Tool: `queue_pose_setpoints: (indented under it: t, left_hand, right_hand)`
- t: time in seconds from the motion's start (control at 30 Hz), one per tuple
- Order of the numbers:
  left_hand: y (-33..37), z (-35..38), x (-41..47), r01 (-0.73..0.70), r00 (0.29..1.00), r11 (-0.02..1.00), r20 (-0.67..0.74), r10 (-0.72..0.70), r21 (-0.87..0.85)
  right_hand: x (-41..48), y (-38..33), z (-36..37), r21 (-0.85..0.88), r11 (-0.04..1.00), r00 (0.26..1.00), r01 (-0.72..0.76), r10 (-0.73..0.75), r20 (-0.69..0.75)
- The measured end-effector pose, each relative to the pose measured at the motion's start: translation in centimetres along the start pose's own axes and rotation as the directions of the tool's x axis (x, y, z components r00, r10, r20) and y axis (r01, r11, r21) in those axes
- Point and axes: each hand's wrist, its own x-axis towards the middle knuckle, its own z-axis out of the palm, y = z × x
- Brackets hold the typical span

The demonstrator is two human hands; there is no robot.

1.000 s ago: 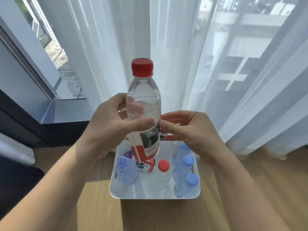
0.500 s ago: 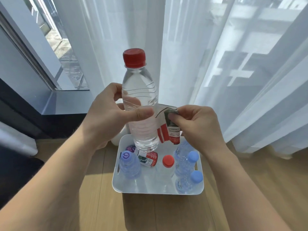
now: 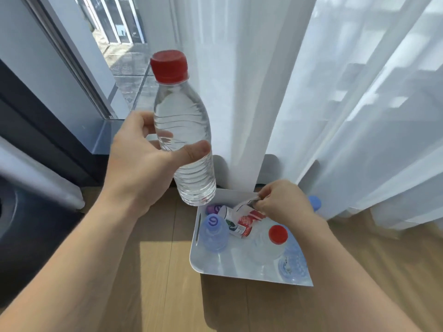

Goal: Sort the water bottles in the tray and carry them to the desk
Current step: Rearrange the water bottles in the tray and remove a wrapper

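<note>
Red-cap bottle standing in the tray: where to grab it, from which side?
Take the red-cap bottle by its neck, just under the cap, coming straight down from above. It stands upright in the tray with blue-cap bottles close beside it, so the sides look crowded; the cap end is free. The right hand, pinching a label, is nearest.

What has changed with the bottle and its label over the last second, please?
The label has come off the red-capped bottle: the right hand peeled it away and has carried it down over the tray. The left hand keeps its grip on the now bare bottle, tilted. The other bottles stay in the tray.
</note>
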Motion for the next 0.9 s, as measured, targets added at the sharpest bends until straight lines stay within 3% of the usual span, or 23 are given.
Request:
queue_pose_setpoints:
  t: [0.2,0.3,0.4,0.57,0.67,0.77,0.9]
  left_hand:
    - [-1.1,-1.0,0.3,-0.008,0.998,1.0,0.06,0.007,0.019]
    - [-1.4,-1.2,0.2,-0.016,0.998,1.0,0.068,0.015,0.019]
    - [-1.6,-1.0,0.3,-0.012,0.998,1.0,0.055,0.012,-0.006]
    - [-1.8,1.2,0.2,0.013,0.994,0.999,0.112,-0.009,-0.032]
    - [-1.6,3.9,-0.1,-0.004,0.984,1.0,0.177,0.001,0.017]
    - [-1.2,7.0,-0.3,-0.024,0.974,0.997,0.228,0.006,0.079]
    - [-0.7,9.8,-0.3,-0.042,0.967,0.984,0.254,-0.003,0.173]
  right_hand:
    - [1.7,-2.8,3.0,0.004,0.999,0.99,0.034,-0.035,0.135]
    - [2.3,-3.2,3.7,0.216,0.976,0.973,-0.002,-0.048,0.225]
    - [3.0,-2.8,2.8,0.417,0.908,0.991,-0.042,-0.014,0.131]
    - [2.2,-0.9,-1.5,0.603,0.797,0.984,-0.03,0.131,-0.123]
    - [1.0,0.5,-3.6,0.578,0.816,0.973,-0.032,0.158,-0.168]
    - [-0.2,2.4,-4.9,0.496,0.862,0.976,-0.101,0.184,-0.121]
    - [-2.7,4.0,-5.9,0.325,0.933,0.977,-0.153,0.093,0.193]
